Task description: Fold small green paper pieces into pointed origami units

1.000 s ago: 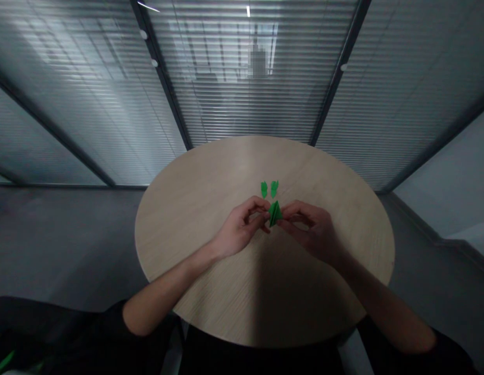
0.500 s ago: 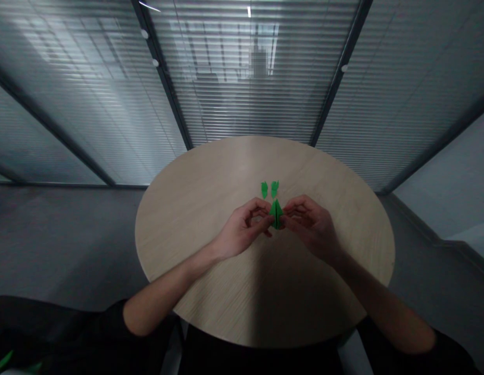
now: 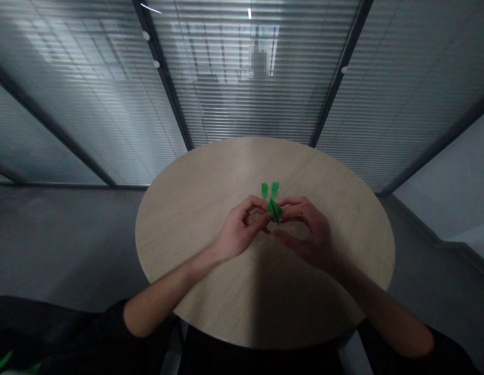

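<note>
Head view: your left hand [image 3: 236,229] pinches a folded green piece [image 3: 274,211] between thumb and fingers, held over the middle of the round wooden table [image 3: 187,208]. Your right hand [image 3: 312,229] curves round its right side, thumb spread well apart from the fingers; you can't tell whether those fingertips touch it. Just beyond, two small green pieces [image 3: 264,190] lie side by side, apart.
</note>
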{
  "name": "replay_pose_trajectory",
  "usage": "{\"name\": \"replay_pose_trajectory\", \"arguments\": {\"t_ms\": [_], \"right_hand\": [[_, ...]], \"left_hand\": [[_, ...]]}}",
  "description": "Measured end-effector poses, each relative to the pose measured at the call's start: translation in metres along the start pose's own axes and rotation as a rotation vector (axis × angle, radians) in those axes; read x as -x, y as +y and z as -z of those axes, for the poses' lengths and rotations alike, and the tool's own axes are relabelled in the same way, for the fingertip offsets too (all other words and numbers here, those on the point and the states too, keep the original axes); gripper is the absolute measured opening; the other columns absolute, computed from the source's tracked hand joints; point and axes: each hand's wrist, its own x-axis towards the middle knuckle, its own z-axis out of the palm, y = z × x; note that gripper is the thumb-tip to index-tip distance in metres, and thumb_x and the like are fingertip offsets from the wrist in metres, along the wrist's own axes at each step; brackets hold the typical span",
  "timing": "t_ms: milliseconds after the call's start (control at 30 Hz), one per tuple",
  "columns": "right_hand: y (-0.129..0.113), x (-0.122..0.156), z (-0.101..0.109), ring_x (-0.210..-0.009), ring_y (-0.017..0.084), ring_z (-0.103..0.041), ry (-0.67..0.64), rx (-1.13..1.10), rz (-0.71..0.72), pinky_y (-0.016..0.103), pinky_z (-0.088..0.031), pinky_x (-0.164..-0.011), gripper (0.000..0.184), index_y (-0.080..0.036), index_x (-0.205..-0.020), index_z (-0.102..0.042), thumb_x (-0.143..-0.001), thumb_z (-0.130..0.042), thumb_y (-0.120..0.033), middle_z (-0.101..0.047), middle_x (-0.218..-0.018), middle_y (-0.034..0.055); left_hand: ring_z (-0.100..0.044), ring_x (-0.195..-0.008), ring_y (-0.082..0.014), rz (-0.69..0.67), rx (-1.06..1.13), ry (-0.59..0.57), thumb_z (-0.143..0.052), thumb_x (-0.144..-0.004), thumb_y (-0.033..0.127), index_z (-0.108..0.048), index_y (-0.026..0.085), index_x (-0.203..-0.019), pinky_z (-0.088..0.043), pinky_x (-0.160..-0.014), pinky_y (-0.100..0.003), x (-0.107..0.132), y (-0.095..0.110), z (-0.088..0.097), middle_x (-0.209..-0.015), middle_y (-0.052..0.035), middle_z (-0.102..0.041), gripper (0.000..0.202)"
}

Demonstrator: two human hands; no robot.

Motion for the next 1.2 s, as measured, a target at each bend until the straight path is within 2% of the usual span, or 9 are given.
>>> {"name": "replay_pose_trajectory", "arguments": {"t_ms": [167,333,567,867,1200], "right_hand": [[-0.0003,0.0002,-0.0032,-0.099,0.022,-0.071,0.03,0.071,0.052,0.041,-0.064,-0.082,0.009,-0.026,-0.097,-0.068,-0.09,-0.073,-0.022,-0.073,-0.104,0.0058],[-0.0019,0.0004,-0.0026,-0.098,0.022,-0.071,0.024,0.071,0.075,0.042,-0.064,-0.084,0.014,-0.025,-0.099,-0.068,-0.089,-0.072,-0.017,-0.072,-0.105,0.0064],[-0.0014,0.0008,-0.0015,-0.105,0.023,-0.071,0.022,0.038,0.045,0.037,-0.068,-0.076,0.023,-0.026,-0.108,-0.069,-0.087,-0.076,-0.02,-0.07,-0.117,0.0078],[-0.0008,-0.0009,-0.0007,-0.101,0.021,-0.072,0.024,0.037,0.062,0.034,-0.069,-0.074,0.021,-0.024,-0.107,-0.07,-0.088,-0.075,-0.015,-0.072,-0.111,0.0072],[-0.0017,-0.0022,0.0003,-0.094,0.018,-0.069,0.047,0.04,0.073,0.029,-0.068,-0.068,0.02,-0.023,-0.105,-0.07,-0.088,-0.074,-0.013,-0.068,-0.107,0.0066]], "left_hand": [[-0.068,-0.078,-0.0133,-0.072,-0.166,0.024,-0.068,-0.095,0.032,-0.061,0.017,-0.101,-0.06,-0.064,-0.022,0.0053,0.0005,-0.0003,-0.096,-0.0059,-0.069,0.017],[-0.069,-0.081,-0.0136,-0.156,-0.333,0.044,-0.066,-0.096,0.027,-0.063,0.018,-0.105,-0.058,-0.063,-0.021,0.0082,0.0017,0.0009,-0.101,-0.0066,-0.07,0.014],[-0.07,-0.094,-0.0141,-0.278,-0.333,0.035,-0.066,-0.091,0.014,-0.062,0.018,-0.11,-0.061,-0.074,-0.022,0.0072,0.0009,0.002,-0.108,-0.0063,-0.069,0.02],[-0.068,-0.097,-0.0136,-0.339,-0.369,0.034,-0.066,-0.086,0.006,-0.061,0.018,-0.112,-0.061,-0.074,-0.02,0.007,0.002,0.0027,-0.11,-0.0058,-0.067,0.029],[-0.066,-0.097,-0.0137,-0.419,-0.433,0.019,-0.066,-0.085,0.003,-0.061,0.018,-0.114,-0.062,-0.073,-0.021,0.0076,-0.001,0.0043,-0.11,-0.0059,-0.064,0.034]]}}
